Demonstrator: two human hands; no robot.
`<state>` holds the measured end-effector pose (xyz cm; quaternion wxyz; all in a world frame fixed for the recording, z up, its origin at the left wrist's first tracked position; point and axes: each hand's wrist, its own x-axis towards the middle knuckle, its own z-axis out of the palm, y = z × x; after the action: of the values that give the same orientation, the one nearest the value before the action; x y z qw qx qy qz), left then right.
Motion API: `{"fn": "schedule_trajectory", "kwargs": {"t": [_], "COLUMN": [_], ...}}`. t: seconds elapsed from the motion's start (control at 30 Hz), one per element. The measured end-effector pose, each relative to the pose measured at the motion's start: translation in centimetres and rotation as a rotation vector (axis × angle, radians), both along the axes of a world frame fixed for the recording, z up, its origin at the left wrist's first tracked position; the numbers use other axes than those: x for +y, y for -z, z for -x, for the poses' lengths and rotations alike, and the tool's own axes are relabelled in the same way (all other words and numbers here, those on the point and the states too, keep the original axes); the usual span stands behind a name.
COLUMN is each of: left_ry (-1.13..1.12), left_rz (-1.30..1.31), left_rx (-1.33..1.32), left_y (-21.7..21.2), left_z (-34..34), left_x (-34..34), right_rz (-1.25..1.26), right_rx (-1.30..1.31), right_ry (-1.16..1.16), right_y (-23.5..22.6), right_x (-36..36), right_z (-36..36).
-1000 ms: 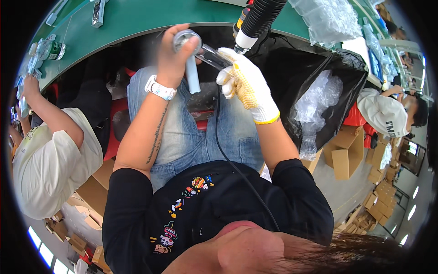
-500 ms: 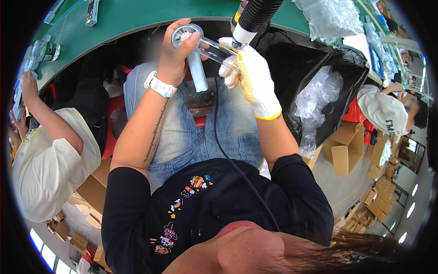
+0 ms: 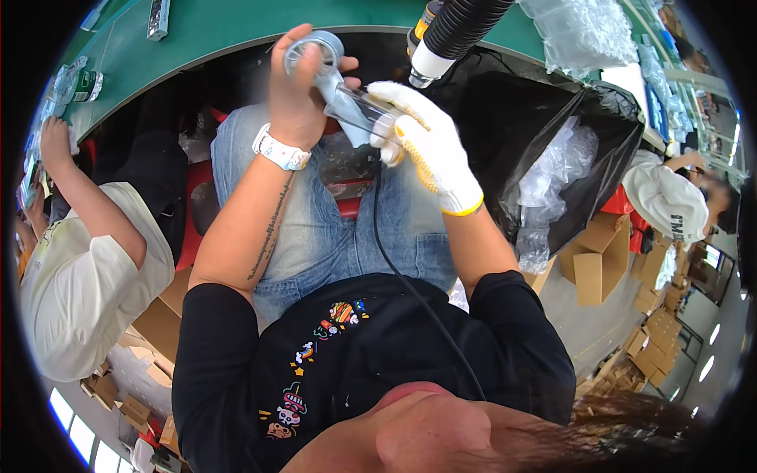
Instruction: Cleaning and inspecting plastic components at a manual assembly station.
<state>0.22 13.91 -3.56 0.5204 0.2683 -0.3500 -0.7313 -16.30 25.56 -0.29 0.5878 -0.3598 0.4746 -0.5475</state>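
Note:
My left hand is bare and has its thumb and fingers wrapped round the round grey-blue head of a handheld fan, or something shaped like one. The light blue handle slants down to the right, blurred by motion. A clear plastic piece runs beside the handle toward my right hand. That hand wears a white knitted glove with yellow dots, and its fingers are closed on the far end of the clear plastic. Above the glove, apart from it, hangs a white-tipped nozzle on a black ribbed hose.
A green table curves along the far side. To my right stands a black bag with clear plastic wrap in it. Cardboard boxes are on the floor. Another person works close on my left.
The fan has turned, its handle swinging from upright to slanted right. My right hand has dropped slightly, away from the nozzle. The nozzle appears a little further right.

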Motion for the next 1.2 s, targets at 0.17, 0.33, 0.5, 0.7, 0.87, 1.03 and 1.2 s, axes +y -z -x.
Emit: {"fn": "schedule_trajectory", "kwargs": {"t": [0.17, 0.33, 0.5, 0.7, 0.87, 1.03, 1.2], "left_ry": [-0.204, -0.283, -0.348, -0.407, -0.481, -0.547, -0.592], "left_rz": [0.001, 0.017, -0.078, -0.104, -0.092, 0.003, 0.043], "left_rx": [0.02, -0.006, 0.059, 0.028, 0.004, 0.058, 0.087], "left_y": [0.1, -0.2, -1.4, -1.8, -1.6, -1.0, -0.8], "left_z": [-1.4, -1.6, -1.7, -3.0, -4.0, -5.6, -7.7], "left_x": [0.0, 0.3, 0.3, -0.1, -0.6, -1.4, -2.3], "right_rz": [-0.02, -0.02, -0.018, 0.035, 0.065, 0.052, 0.022], "right_rx": [-0.185, -0.206, -0.169, -0.041, -0.022, -0.1, -0.102], "right_ry": [-0.079, -0.072, -0.078, -0.098, -0.108, -0.136, -0.109], "right_y": [1.3, 1.8, 1.8, 2.5, 3.0, 4.4, 4.9], "right_x": [0.2, -0.4, -1.1, -1.7, -1.9, -1.0, -0.7], "right_z": [-2.0, -3.9, -5.1, -6.7, -6.9, -5.9, -5.9]}}
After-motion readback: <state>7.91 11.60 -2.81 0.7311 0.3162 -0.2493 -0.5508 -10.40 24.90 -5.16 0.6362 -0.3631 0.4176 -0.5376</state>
